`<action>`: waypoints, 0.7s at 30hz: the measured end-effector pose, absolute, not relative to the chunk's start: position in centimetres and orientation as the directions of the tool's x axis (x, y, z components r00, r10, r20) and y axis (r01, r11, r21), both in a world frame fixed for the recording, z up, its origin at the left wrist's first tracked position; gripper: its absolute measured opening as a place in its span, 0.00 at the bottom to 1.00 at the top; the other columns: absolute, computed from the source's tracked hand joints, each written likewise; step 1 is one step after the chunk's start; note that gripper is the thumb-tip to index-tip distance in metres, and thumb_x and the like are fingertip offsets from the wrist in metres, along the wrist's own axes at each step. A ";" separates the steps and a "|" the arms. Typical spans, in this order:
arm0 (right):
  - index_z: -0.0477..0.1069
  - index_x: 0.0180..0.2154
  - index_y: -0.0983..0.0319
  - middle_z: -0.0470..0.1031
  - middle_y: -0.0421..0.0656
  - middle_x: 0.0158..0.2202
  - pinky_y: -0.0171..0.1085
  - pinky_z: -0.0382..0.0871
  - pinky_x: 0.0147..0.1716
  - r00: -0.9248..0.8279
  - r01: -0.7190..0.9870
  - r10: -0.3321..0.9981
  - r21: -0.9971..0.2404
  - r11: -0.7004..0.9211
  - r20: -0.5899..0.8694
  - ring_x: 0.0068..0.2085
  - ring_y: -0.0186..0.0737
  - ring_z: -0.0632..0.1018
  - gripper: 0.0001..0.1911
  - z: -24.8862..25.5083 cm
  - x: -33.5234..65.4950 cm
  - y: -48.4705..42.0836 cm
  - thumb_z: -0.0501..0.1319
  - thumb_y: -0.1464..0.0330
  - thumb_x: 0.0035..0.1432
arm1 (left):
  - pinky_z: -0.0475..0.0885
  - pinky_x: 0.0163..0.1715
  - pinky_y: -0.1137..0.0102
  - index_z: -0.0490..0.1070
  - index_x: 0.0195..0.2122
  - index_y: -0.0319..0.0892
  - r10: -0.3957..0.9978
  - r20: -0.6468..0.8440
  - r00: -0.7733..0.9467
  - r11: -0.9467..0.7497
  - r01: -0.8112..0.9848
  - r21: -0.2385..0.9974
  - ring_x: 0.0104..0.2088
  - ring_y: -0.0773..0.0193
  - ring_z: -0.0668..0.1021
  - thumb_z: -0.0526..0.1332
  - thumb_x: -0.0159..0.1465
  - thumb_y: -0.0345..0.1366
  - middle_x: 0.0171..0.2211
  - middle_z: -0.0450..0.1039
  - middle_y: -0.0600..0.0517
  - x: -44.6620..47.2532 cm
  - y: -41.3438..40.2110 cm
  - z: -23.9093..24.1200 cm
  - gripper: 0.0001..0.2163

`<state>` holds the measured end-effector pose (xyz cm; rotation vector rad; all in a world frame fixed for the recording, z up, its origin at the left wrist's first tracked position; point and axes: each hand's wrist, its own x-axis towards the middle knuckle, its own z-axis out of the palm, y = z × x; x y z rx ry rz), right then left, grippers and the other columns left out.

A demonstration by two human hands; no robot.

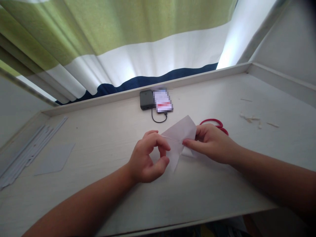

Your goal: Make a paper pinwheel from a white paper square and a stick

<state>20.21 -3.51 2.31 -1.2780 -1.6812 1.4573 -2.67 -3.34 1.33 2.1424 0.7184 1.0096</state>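
My right hand (213,143) pinches a folded piece of thin white paper (184,130), thumb on the near side and fingers behind it. The paper is held above the table, with a pointed corner hanging down. My left hand (150,158) is beside the paper's left edge, fingers curved, with a gap between thumb and index fingertips. Whether its other fingers touch the back of the paper cannot be seen. Red-handled scissors (218,122) lie just beyond my right hand, which hides their blades.
A dark grey box-shaped device (146,99) and a phone (163,100) with a black cable (158,121) lie near the back ledge. White paper strips (32,149) and a flat sheet (55,158) are at left. Small pale sticks (253,118) are scattered at right. A curtain (138,29) hangs behind.
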 end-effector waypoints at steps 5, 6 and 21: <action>0.78 0.35 0.62 0.81 0.45 0.35 0.40 0.75 0.36 -0.356 0.301 0.917 -0.951 -0.070 -0.180 0.36 0.46 0.80 0.11 2.1 20.4 -3.4 0.64 0.61 0.54 | 0.68 0.47 0.61 0.65 0.41 0.43 0.882 0.351 0.315 -0.447 0.324 0.834 0.42 0.60 0.73 0.64 0.58 0.34 0.39 0.69 0.49 -2.4 -2.8 0.5 0.11; 0.78 0.35 0.62 0.81 0.45 0.35 0.41 0.75 0.36 -0.357 0.293 0.916 -0.953 -0.076 -0.183 0.36 0.46 0.80 0.11 2.1 20.3 -3.4 0.64 0.61 0.54 | 0.68 0.48 0.61 0.64 0.44 0.43 0.906 0.307 0.291 -0.396 0.330 0.857 0.45 0.59 0.73 0.65 0.57 0.35 0.43 0.68 0.48 -2.2 -2.7 0.3 0.15; 0.78 0.34 0.62 0.82 0.45 0.36 0.40 0.75 0.34 -0.298 0.279 0.936 -0.955 -0.101 -0.186 0.39 0.49 0.81 0.09 2.3 20.4 -3.2 0.66 0.64 0.52 | 0.69 0.25 0.76 0.68 0.32 0.39 0.924 -0.255 0.284 0.285 -0.067 0.956 0.25 0.71 0.74 0.68 0.54 0.37 0.26 0.71 0.54 -1.8 -1.8 0.2 0.11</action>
